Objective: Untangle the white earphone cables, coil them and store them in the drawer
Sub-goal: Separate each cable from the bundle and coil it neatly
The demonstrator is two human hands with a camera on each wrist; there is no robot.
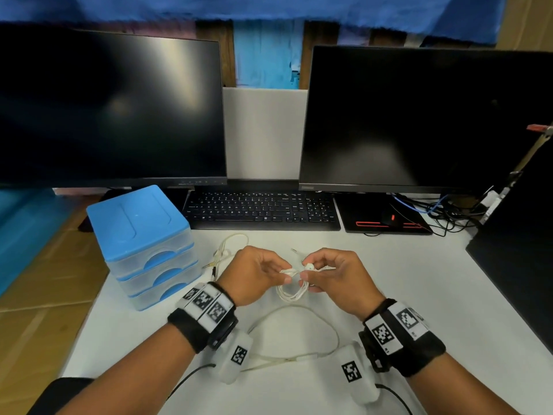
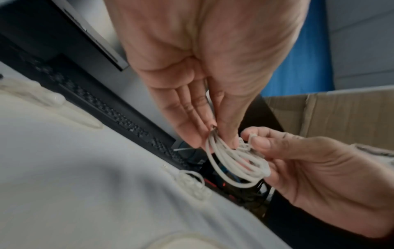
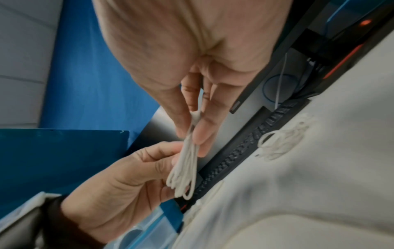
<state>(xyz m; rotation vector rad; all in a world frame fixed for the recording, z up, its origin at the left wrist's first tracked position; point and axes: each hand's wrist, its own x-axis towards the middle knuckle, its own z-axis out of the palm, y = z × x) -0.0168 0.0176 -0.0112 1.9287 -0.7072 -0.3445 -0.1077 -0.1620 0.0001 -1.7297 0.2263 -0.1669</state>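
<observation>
Between the two hands, held above the white desk [image 1: 419,280] and in front of the keyboard [image 1: 260,209], a small coil of white earphone cable [image 1: 291,290] is kept gathered. The top of the loops is pinched by the left hand [image 1: 254,275] between thumb and fingers, so that grip is closed on the bundle; the loops hang free below it. An earbud [image 1: 310,266] and the strand beside it are pinched by the right hand [image 1: 335,277], so this grip too is closed on the cable. A second, looser earphone cable [image 1: 227,250] is seen lying on the desk just beside the blue drawer unit [image 1: 140,244], and a long loose cable [image 1: 299,330] is spread on the desk between the wrists; whether that one belongs to the earphones cannot be told.

The coiling step is judged to be in hand, near its end for this cable, with the tail being finished off. All three drawers appear closed. For the next move, the loose end would need to be wrapped or tucked without the loops being let slip, after which one hand must be freed so that a drawer can be pulled open.
</observation>
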